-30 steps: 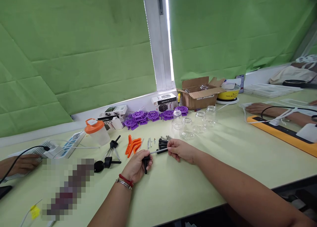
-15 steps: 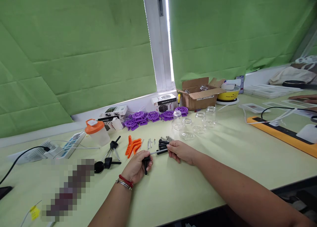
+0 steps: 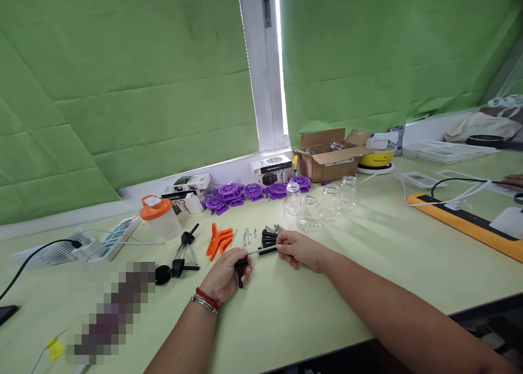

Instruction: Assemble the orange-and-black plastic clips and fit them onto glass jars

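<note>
My left hand (image 3: 229, 273) is closed around a black part (image 3: 241, 276) whose narrow end points toward me. From it a thin metal rod (image 3: 261, 250) runs right to my right hand (image 3: 293, 249), whose fingertips pinch its far end. Just behind the rod lie several black parts (image 3: 269, 238) and small springs (image 3: 279, 228). Orange parts (image 3: 219, 240) and thin metal pins (image 3: 247, 237) rest beyond my left hand. Farther left are black parts with metal rods (image 3: 188, 238) and another black assembly (image 3: 177, 268).
Clear glass jars (image 3: 309, 216) stand behind my right hand. Purple parts (image 3: 253, 191), small boxes and an open cardboard box (image 3: 327, 159) line the back. An orange-lidded cup (image 3: 163, 219) is left; an orange power strip (image 3: 469, 221) lies right. Another person's hand (image 3: 514, 182) shows at the right edge.
My hands and the rod look nearly unchanged. The other person's hand at the far right has moved downward and toward the edge of the view.
</note>
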Demonstrator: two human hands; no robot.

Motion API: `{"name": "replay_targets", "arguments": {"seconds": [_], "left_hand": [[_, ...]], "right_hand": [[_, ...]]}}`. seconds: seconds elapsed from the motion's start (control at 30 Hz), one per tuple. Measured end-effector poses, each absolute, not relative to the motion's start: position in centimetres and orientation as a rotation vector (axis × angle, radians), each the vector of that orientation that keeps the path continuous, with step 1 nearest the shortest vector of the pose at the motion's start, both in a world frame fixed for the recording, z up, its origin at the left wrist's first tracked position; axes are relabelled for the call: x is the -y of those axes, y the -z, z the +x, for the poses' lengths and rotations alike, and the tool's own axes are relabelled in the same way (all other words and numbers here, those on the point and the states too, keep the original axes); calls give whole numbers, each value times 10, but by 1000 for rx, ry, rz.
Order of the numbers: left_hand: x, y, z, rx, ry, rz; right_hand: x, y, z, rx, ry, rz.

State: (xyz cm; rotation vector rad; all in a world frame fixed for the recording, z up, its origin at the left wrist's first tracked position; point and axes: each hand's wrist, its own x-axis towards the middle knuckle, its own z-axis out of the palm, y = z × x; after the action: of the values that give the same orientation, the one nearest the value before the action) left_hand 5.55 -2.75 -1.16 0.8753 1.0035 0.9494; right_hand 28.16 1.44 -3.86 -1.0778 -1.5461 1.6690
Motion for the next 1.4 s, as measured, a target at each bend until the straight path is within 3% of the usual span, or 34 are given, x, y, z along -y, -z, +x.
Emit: {"name": "replay_targets", "arguments": {"seconds": [1.4], "left_hand": [[28, 12, 56, -1013, -940, 911]], "right_hand": [[-10, 27, 277, 1515, -1714, -1173]]}}
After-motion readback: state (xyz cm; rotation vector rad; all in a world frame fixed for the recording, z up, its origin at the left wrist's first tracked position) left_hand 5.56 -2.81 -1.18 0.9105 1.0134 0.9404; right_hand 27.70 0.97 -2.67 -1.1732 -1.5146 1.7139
